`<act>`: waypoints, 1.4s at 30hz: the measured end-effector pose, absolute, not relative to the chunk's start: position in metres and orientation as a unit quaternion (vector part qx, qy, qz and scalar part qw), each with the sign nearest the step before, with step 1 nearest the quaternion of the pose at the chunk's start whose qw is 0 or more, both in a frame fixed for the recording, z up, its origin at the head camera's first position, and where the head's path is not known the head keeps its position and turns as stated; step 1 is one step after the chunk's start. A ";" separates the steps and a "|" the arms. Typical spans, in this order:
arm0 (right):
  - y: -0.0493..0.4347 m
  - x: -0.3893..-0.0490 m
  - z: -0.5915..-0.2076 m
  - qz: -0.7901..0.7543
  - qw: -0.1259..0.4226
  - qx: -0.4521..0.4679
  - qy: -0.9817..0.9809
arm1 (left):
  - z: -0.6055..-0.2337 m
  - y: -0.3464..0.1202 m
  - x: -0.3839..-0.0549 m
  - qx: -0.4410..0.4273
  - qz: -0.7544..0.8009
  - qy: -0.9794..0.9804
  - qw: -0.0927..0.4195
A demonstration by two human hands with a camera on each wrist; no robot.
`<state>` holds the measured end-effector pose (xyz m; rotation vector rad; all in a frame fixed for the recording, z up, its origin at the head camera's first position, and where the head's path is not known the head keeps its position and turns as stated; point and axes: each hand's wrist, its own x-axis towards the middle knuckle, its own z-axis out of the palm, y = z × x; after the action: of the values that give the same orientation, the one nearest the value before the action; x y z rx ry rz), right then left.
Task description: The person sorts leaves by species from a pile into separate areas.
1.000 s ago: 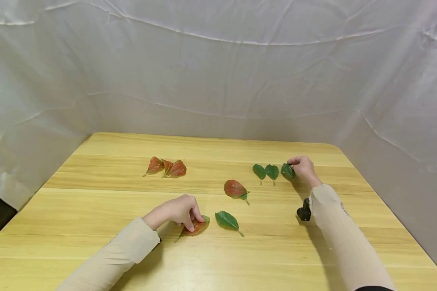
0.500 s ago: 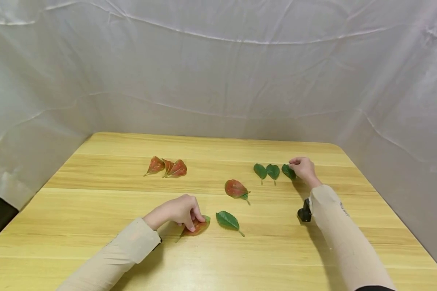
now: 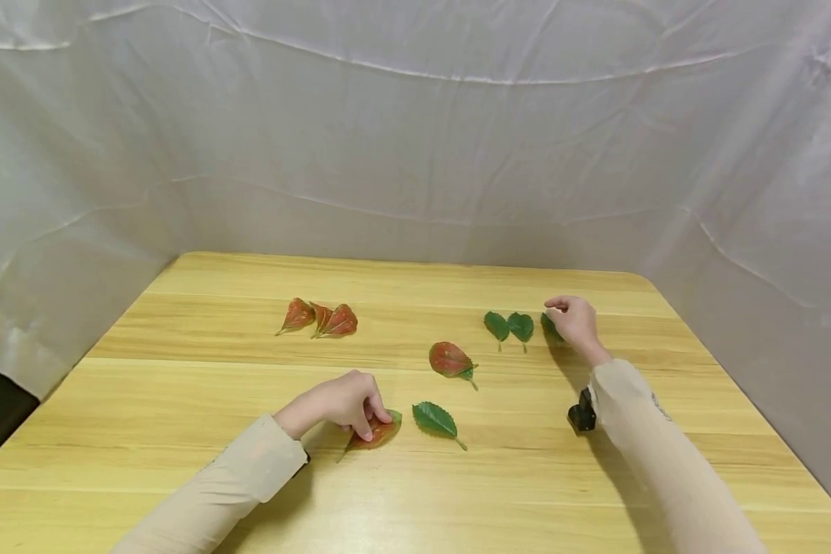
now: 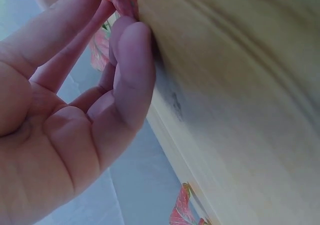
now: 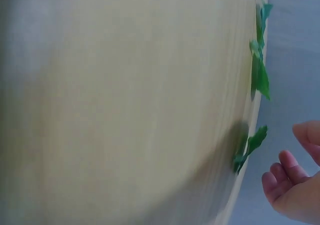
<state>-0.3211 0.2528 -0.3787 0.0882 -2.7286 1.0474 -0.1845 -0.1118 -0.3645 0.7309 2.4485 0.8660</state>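
Observation:
My left hand (image 3: 346, 402) pinches a red leaf (image 3: 377, 435) with a green tip, low on the table. In the left wrist view that red leaf (image 4: 123, 0) shows at the fingertips, partly cut off by the top edge. At the back right, my right hand (image 3: 576, 323) hovers above a green leaf (image 3: 550, 326), which it partly hides in the head view. The right wrist view shows this hand (image 5: 297, 185) apart from the green leaf (image 5: 256, 140), thumb and fingers spread with nothing between them. Just right of the left hand lies another green leaf (image 3: 435, 419).
Two green leaves (image 3: 521, 327) lie side by side left of the right hand. Several red leaves (image 3: 338, 320) overlap at the back left. Mid-table, a red leaf (image 3: 448, 358) covers most of a green one (image 3: 467, 374). Pale cloth (image 3: 415, 154) hangs behind the wooden table (image 3: 498, 492).
My right hand has let go of the green leaf and risen slightly off it, leaving it on the table. The left hand keeps its place on the red leaf.

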 end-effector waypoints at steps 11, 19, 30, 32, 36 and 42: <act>0.235 -0.314 -0.376 0.359 0.105 0.066 -0.925 | -0.364 -0.112 -0.184 0.260 0.313 0.886 0.222; 0.225 -0.306 -0.373 0.367 0.093 0.087 -0.922 | -0.365 -0.112 -0.185 0.264 0.314 0.884 0.222; 0.210 -0.288 -0.370 0.390 0.061 0.112 -0.912 | -0.365 -0.112 -0.185 0.269 0.315 0.883 0.222; 0.208 -0.285 -0.371 0.395 0.061 0.121 -0.909 | -0.365 -0.112 -0.185 0.269 0.315 0.883 0.223; 0.206 -0.278 -0.374 0.404 0.054 0.133 -0.903 | -0.365 -0.112 -0.185 0.266 0.314 0.883 0.224; 0.203 -0.268 -0.380 0.404 0.026 0.146 -0.903 | -0.365 -0.112 -0.185 0.265 0.316 0.883 0.225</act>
<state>-0.2683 0.2034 -0.3803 0.4510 -2.7906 1.2485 -0.1851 -0.1121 -0.3655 0.7306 2.4343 0.8715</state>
